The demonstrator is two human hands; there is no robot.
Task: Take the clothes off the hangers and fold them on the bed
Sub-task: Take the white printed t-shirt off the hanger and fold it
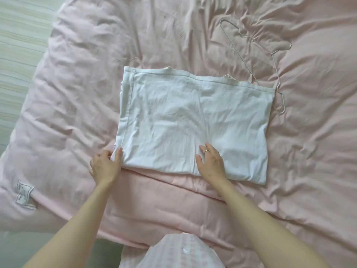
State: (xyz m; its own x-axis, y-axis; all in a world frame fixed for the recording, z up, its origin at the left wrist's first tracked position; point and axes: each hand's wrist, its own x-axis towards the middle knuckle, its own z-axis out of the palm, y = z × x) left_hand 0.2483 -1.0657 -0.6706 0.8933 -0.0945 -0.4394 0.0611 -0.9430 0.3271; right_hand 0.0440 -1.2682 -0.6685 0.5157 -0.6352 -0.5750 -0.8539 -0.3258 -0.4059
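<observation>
While the white shirt lies half folded mid-bed, the left hand pinches its near-left corner and the right hand presses flat, fingers spread. Next, probably fold it across.

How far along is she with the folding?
Done: the hanger lies bare on the bed, and the white garment is already folded into a rectangle. In hand: the left hand pinches its near corner while the right hand rests flat on it. Left: probably one more fold.
</observation>
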